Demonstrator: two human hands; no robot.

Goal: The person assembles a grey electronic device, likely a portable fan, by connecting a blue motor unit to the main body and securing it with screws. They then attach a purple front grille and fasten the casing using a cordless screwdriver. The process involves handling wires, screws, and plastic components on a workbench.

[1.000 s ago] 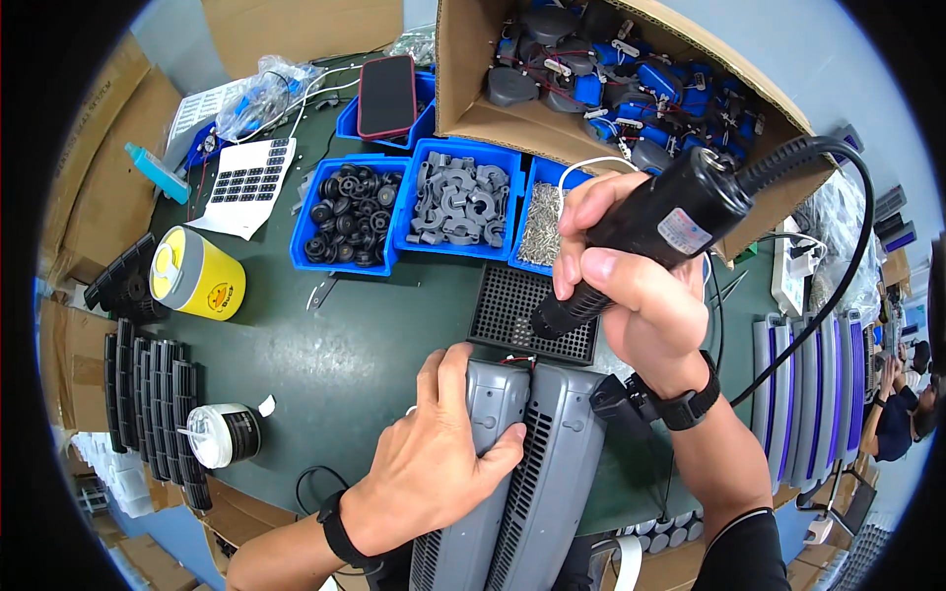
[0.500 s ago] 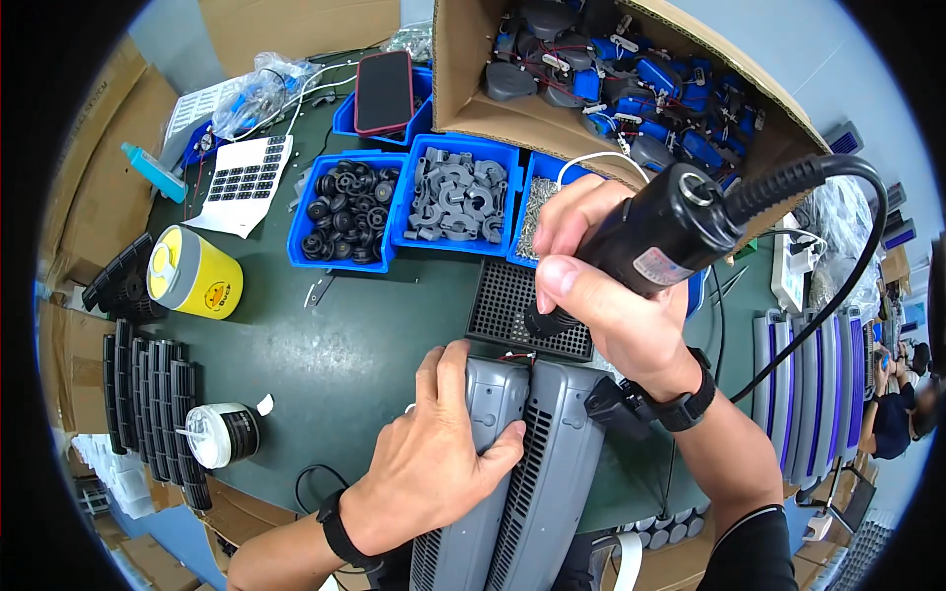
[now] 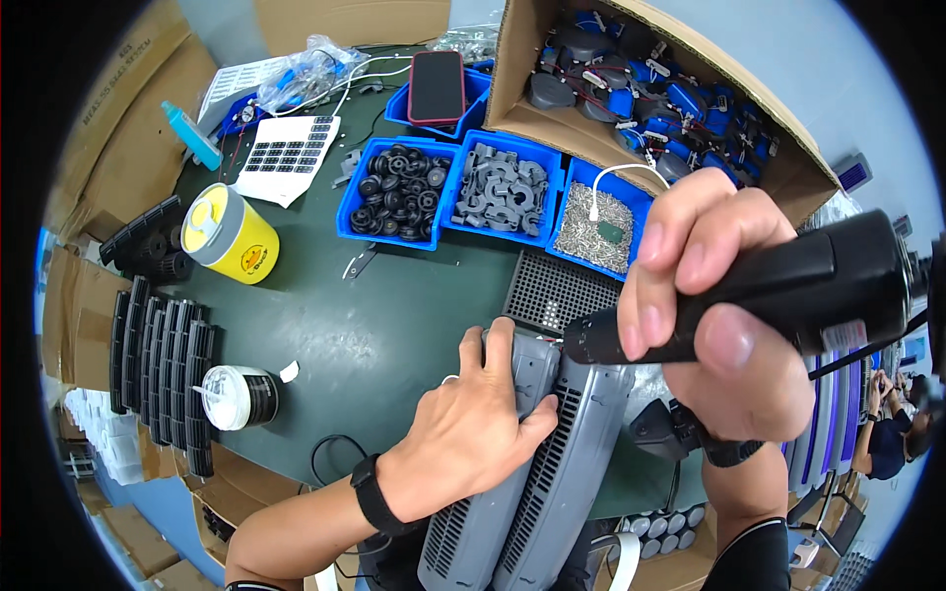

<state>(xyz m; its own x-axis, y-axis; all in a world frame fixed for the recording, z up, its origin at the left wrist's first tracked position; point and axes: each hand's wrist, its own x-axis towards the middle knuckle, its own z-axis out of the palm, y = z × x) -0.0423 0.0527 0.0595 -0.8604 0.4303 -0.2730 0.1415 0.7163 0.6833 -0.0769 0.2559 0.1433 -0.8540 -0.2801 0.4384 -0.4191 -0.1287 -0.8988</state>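
My right hand (image 3: 724,295) is wrapped round a black electric screwdriver (image 3: 828,271), held nearly level with its nose pointing left. That nose hovers at the far ends of two long grey slotted plastic housings; its bit is hidden, so I cannot tell whether it touches. My left hand (image 3: 468,433) grips the left housing (image 3: 458,552), fingers over its far end and thumb on its right side. The right housing (image 3: 562,473) lies close alongside. Just beyond them sits a black perforated tray (image 3: 562,291).
Blue bins hold black wheels (image 3: 399,192), grey clips (image 3: 501,192) and small screws (image 3: 596,227). Behind stands a carton (image 3: 512,69) of blue-wrapped parts. At left are a yellow cup (image 3: 232,236), a white tub (image 3: 239,397) and black slotted strips (image 3: 168,364). Another person (image 3: 892,428) sits far right.
The screwdriver has swung from slanting down over the perforated tray to nearly level, its nose now by the housings' far ends. My left hand keeps its hold. The whole view has shifted.
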